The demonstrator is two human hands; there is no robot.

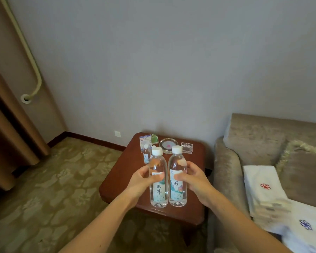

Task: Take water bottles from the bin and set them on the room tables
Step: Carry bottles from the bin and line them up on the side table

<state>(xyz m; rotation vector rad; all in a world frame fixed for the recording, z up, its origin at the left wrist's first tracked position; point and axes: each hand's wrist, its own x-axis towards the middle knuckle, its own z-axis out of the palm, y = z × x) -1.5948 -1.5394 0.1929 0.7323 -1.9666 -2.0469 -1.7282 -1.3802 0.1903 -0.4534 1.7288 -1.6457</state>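
You are placing: your left hand (142, 181) holds the left water bottle (158, 190), your right hand (193, 181) the right water bottle (177, 190), fingers curled around each, upright over the surface (128, 172). Next, seat both firmly, then let go.

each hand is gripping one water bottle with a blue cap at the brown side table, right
Not quite: the caps are white, not blue. The head view shows the left hand gripping the left bottle and the right hand gripping the right bottle, both with white caps, at the brown side table.
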